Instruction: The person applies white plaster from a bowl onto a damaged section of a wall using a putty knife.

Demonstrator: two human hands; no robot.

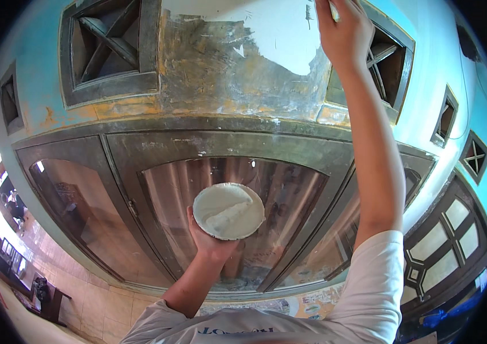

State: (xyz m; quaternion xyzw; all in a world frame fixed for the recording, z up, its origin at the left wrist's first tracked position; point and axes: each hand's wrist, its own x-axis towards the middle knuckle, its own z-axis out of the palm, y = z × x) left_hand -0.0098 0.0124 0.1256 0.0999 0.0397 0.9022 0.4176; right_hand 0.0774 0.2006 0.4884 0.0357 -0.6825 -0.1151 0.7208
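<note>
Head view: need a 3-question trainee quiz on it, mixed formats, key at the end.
1. Fill in: the left hand holds a ____ of white paste.
2. True or false: the right hand is raised higher in the picture than the left hand.
3. Multiple choice: how does the white coat end along its lower side on the wall panel?
A) In a straight level line
B) In an uneven, ragged edge
C) In a neat half circle

Key:
1. Bowl
2. True
3. B
</note>
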